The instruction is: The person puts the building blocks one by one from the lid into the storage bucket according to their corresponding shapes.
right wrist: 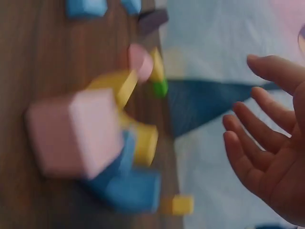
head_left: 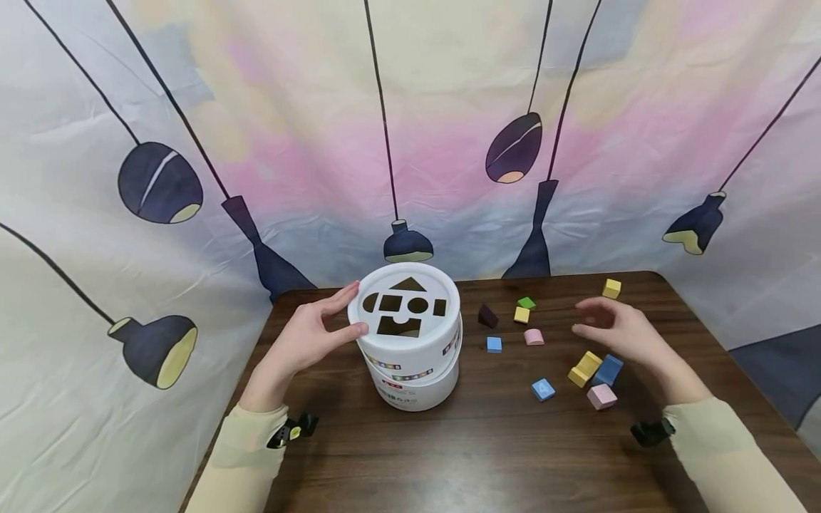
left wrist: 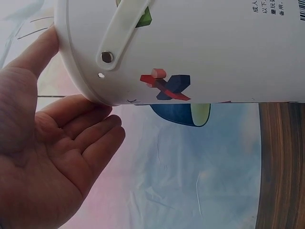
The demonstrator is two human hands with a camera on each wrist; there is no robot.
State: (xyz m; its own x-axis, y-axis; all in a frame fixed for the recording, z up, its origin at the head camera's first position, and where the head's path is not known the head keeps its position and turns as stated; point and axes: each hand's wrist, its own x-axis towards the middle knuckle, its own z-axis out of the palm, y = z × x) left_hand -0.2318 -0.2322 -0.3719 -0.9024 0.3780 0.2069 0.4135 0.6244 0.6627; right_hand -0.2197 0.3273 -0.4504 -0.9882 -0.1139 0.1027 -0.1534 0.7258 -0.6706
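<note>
A white bucket (head_left: 413, 385) stands upright, with a white lid (head_left: 442, 285) cut with several shaped holes. My left hand (head_left: 308, 335) touches the left rim of the lid with thumb and fingertips, fingers fairly straight. The left wrist view shows the same hand (left wrist: 52, 148) against the rim, close to the bucket's handle (left wrist: 121, 40). My right hand (head_left: 616, 328) hovers above the table with loosely bent fingers and holds nothing. Nearest to it are a yellow block (head_left: 585, 369), a blue block (head_left: 608, 370) and a pink block (head_left: 601, 397).
On the brown wooden table (head_left: 474, 456) lie more blocks: dark triangular (head_left: 487, 316), green (head_left: 527, 303), small yellow (head_left: 522, 315), pink rounded (head_left: 534, 337), light blue (head_left: 494, 345), blue (head_left: 543, 389), and yellow at the back right (head_left: 612, 288). A lamp-patterned cloth (head_left: 308, 142) hangs behind.
</note>
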